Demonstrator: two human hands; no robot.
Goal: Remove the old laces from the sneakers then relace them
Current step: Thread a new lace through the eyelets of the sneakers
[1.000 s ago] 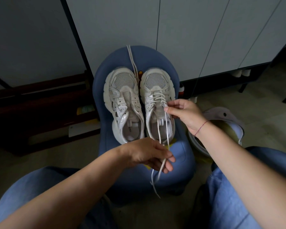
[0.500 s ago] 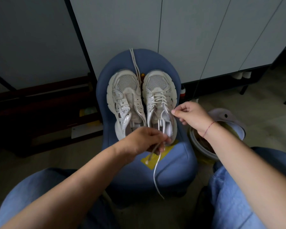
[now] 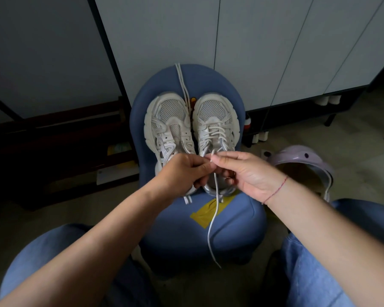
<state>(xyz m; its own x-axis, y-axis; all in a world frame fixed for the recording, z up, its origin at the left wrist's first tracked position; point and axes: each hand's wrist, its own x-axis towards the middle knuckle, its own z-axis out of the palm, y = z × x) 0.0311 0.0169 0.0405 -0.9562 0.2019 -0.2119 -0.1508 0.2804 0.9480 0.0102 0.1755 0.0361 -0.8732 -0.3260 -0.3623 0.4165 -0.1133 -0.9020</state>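
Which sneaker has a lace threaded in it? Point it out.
The right sneaker: a lace crosses its eyelets. The left sneaker has none.

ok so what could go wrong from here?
1. Left hand and right hand both pinch the lace. Neither holds the laced sneaker, so a hard pull may drag it across the blue stool.
2. The lace's free tail hangs past the stool's front edge and could snag.
3. The loose lace draped over the stool's far edge might slide off.
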